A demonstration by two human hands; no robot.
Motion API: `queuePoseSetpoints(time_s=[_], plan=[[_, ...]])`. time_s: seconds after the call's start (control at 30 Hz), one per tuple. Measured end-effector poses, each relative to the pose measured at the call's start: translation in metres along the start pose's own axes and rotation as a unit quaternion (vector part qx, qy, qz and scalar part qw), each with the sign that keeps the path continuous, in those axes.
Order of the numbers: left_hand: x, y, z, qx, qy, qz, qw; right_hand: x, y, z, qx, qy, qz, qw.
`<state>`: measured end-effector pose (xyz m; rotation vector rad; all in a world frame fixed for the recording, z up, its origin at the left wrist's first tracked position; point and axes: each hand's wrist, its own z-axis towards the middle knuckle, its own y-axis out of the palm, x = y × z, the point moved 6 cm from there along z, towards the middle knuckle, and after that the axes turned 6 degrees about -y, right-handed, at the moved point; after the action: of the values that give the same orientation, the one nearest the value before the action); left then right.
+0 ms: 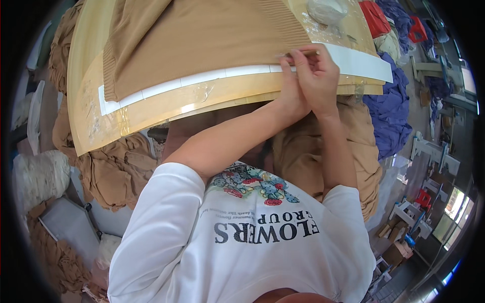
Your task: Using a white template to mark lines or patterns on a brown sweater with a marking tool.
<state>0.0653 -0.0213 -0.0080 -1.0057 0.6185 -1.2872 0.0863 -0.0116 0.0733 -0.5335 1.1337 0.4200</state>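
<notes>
A tan knitted garment is lying flat on a pale wooden table, its ribbed hem running along the near side. Under that hem a long white strip is showing, stretching across the table from the left end to a wider white piece at the right.

Both hands are working at the right end of the hem. The right hand is resting on top, its fingers curled and pressed together, pinching the edge of the garment where it is meeting the white strip. The left hand is tucked beneath and behind the right one, pressing against the table's edge; most of its fingers are hidden, so I cannot tell whether they are gripping anything.

The person is wearing a white long-sleeved shirt with a printed picture on the chest, and both forearms are reaching up from the lower edge toward the table.

At the far right corner of the table a clear plastic bag is sitting. Heaps of tan fabric are piled below the table to the left and under the arms. To the right a mound of blue-purple cloth is lying, with red cloth beyond it. White stools are standing on the floor farther right.
</notes>
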Motion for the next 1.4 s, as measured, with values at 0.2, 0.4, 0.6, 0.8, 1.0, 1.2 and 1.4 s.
queuePoseSetpoints(time_s=[0.2,0.4,0.6,0.8,1.0,1.2,1.4], plan=[[0.037,0.093,-0.006,-0.022,0.035,0.271,0.962,-0.006,0.019,0.005,0.009,-0.029,-0.011,0.999],[0.021,0.022,-0.001,0.011,0.004,-0.016,1.000,-0.012,0.070,0.005,-0.087,-0.076,-0.069,0.991],[0.010,0.020,0.005,-0.040,-0.065,-0.088,0.993,-0.026,0.094,0.010,-0.103,-0.055,-0.080,0.990],[0.013,0.084,0.006,-0.040,-0.204,-0.123,0.970,-0.053,0.152,0.004,-0.145,-0.065,0.052,0.986],[0.018,0.026,0.009,-0.084,-0.086,-0.133,0.984,-0.024,0.166,0.008,-0.214,-0.112,-0.134,0.961],[0.016,0.041,0.008,-0.059,-0.130,-0.191,0.971,-0.061,0.174,0.017,-0.154,-0.096,0.038,0.983],[0.022,0.038,0.007,-0.063,-0.073,0.036,0.995,-0.066,0.212,0.014,-0.217,-0.109,0.077,0.967]])
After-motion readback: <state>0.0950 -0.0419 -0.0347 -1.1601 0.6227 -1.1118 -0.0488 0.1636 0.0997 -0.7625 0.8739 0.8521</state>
